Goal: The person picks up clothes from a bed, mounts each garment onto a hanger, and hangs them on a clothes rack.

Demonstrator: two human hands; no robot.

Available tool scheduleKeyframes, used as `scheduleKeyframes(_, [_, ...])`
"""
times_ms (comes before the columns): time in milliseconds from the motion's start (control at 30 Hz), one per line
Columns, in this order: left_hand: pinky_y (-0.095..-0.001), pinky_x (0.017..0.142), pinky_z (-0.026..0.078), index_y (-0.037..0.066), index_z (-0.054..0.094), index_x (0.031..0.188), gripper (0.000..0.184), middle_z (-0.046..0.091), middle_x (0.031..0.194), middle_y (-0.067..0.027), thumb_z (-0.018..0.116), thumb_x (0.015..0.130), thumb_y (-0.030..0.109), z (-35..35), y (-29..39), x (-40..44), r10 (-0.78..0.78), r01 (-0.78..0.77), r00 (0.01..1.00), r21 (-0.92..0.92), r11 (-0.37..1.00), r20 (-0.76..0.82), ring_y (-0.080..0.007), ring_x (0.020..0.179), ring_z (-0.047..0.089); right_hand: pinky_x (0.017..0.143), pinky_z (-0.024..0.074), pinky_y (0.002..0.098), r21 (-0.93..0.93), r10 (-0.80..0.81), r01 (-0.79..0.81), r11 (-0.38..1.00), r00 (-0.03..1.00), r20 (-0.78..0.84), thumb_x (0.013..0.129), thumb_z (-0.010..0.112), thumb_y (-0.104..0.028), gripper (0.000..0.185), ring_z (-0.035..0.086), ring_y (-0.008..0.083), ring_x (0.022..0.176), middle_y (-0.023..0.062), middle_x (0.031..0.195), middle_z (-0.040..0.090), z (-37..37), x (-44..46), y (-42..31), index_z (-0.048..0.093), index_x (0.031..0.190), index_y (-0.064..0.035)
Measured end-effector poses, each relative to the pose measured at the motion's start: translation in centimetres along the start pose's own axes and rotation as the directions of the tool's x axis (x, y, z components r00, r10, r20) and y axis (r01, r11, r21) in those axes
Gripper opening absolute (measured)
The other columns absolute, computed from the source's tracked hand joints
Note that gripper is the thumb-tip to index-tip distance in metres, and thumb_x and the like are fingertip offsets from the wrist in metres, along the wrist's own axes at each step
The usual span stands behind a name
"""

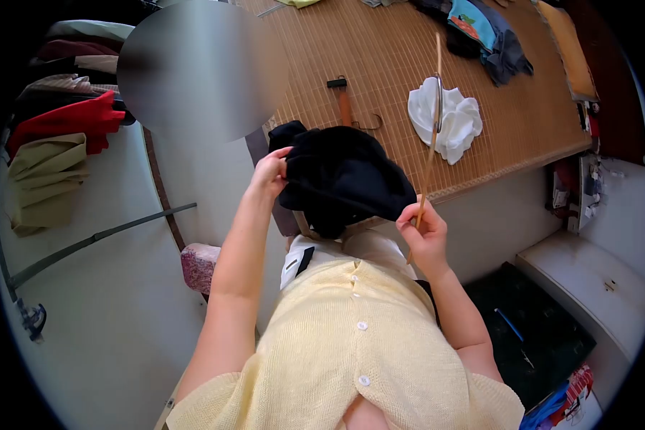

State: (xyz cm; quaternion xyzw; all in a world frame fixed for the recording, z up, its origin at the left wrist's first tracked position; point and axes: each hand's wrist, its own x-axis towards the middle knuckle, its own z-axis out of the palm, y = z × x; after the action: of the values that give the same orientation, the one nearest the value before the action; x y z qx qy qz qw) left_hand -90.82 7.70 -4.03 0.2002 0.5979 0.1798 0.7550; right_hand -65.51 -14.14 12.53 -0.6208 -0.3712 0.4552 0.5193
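A black cloth [344, 168] with soft folds is stretched between my two hands, above my lap at the table's near edge. My left hand [269, 172] pinches its left edge. With closed fingers, my right hand [424, 228] grips the right corner of the cloth together with a thin wooden stick [428, 161]. The stick points up and away over the table, and a narrow metal loop [438, 100] shows along its upper part. Behind the stick lies a crumpled white cloth [457, 118].
On the slatted mat-topped table [380, 43] are a brown-handled tool with a black head [342, 100] and a pile of grey and blue clothes [491, 43]. Folded garments [64, 122] lie at the left. A dark green surface [530, 322] is low at the right.
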Motion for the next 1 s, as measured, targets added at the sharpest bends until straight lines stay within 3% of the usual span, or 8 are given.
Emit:
scheduleKeyframes(133, [-0.0357, 0.074, 0.054, 0.007, 0.047, 0.135, 0.066, 0.064, 0.102, -0.006, 0.055, 0.071, -0.005, -0.6, 0.2, -5.2, -0.107, 0.173, 0.972, -0.332, 0.927, 0.209, -0.0167, 0.09, 0.063, 0.063, 0.0374, 0.0206, -0.006, 0.199, -0.199, 0.98, 0.98, -0.001, 0.083, 0.054, 0.005, 0.011, 0.045, 0.0047, 0.069, -0.0029, 0.08, 0.051, -1.5, 0.8, 4.7, 0.059, 0.088, -0.0044])
scheduleKeyframes(233, [-0.0342, 0.084, 0.053, 0.003, 0.052, 0.125, 0.048, 0.063, 0.107, -0.0079, 0.065, 0.079, 0.004, 1.3, -0.1, -7.1, -0.17, 0.167, 0.984, 0.078, 0.983, 0.043, -0.0203, 0.097, 0.063, 0.063, 0.0367, 0.0196, -0.012, 0.346, -0.346, 0.938, 0.936, 0.064, 0.084, 0.052, 0.001, 0.013, 0.045, 0.0034, 0.07, -0.004, 0.08, 0.052, -2.3, 1.3, 6.4, 0.061, 0.092, -0.0046])
scheduleKeyframes(300, [-0.0305, 0.081, 0.052, -0.002, 0.057, 0.12, 0.05, 0.064, 0.109, -0.0101, 0.076, 0.078, 0.018, -0.6, -4.7, -3.5, 0.102, -0.006, 0.989, 0.652, 0.758, -0.109, -0.0193, 0.096, 0.064, 0.066, 0.0396, 0.0198, -0.003, 0.404, -0.41, 0.912, 0.897, 0.181, 0.085, 0.053, 0.0, 0.016, 0.049, 0.0052, 0.074, -0.0026, 0.084, 0.055, -2.6, 1.3, 7.7, 0.064, 0.096, -0.0047])
scheduleKeyframes(367, [-0.0288, 0.079, 0.051, -0.003, 0.063, 0.111, 0.042, 0.066, 0.107, -0.0094, 0.076, 0.079, 0.022, -1.9, -5.9, -0.4, 0.217, -0.058, 0.969, 0.748, 0.661, -0.117, -0.0183, 0.092, 0.064, 0.073, 0.043, 0.0211, -0.174, 0.25, -0.222, 0.959, 0.956, 0.155, 0.088, 0.054, -0.003, 0.021, 0.054, 0.0082, 0.084, 0.0002, 0.091, 0.057, -2.1, 1.7, 6.0, 0.064, 0.106, -0.0056])
scheduleKeyframes(467, [-0.0297, 0.079, 0.051, -0.001, 0.068, 0.102, 0.033, 0.068, 0.103, -0.0078, 0.073, 0.084, 0.026, -1.1, -5.2, -0.3, 0.409, -0.179, 0.895, 0.699, 0.693, -0.177, -0.0179, 0.09, 0.065, 0.083, 0.0463, 0.0251, -0.217, 0.282, -0.225, 0.95, 0.916, 0.287, 0.092, 0.054, -0.01, 0.029, 0.058, 0.0132, 0.098, 0.0044, 0.105, 0.06, -3.5, 2.3, 1.4, 0.059, 0.12, -0.0068])
scheduleKeyframes(567, [-0.032, 0.08, 0.052, 0.001, 0.067, 0.104, 0.034, 0.068, 0.104, -0.0072, 0.069, 0.088, 0.032, -0.2, -3.7, -1.6, 0.157, -0.134, 0.986, 0.271, 0.953, -0.062, -0.0184, 0.091, 0.065, 0.088, 0.0476, 0.0293, -0.122, 0.417, -0.414, 0.902, 0.765, 0.49, 0.097, 0.05, -0.019, 0.035, 0.059, 0.0156, 0.104, 0.0075, 0.113, 0.061, -5.6, 2.5, -3.8, 0.052, 0.129, -0.0067])
scheduleKeyframes(800, [-0.0346, 0.089, 0.051, 0.009, 0.059, 0.12, 0.04, 0.068, 0.11, -0.0072, 0.058, 0.095, 0.04, 1.8, -2.2, -4.9, -0.06, 0.058, 0.998, -0.053, 0.997, -0.027, -0.0192, 0.101, 0.065, 0.083, 0.0511, 0.0316, -0.105, 0.487, -0.65, 0.752, 0.441, 0.754, 0.102, 0.043, -0.032, 0.041, 0.062, 0.0174, 0.101, 0.0115, 0.114, 0.064, -7.4, 0.3, -6.7, 0.049, 0.132, -0.0052])
scheduleKeyframes(1000, [-0.0298, 0.091, 0.048, 0.005, 0.063, 0.114, 0.042, 0.067, 0.107, -0.0039, 0.059, 0.095, 0.042, 2.7, -2.9, -7.3, 0.037, -0.044, 0.997, 0.103, 0.994, 0.073, -0.0142, 0.1, 0.062, 0.082, 0.0495, 0.0291, -0.112, 0.472, -0.618, 0.778, 0.458, 0.753, 0.1, 0.045, -0.026, 0.04, 0.063, 0.0163, 0.094, 0.0112, 0.11, 0.065, -5.9, -0.1, -5.4, 0.051, 0.132, -0.0035])
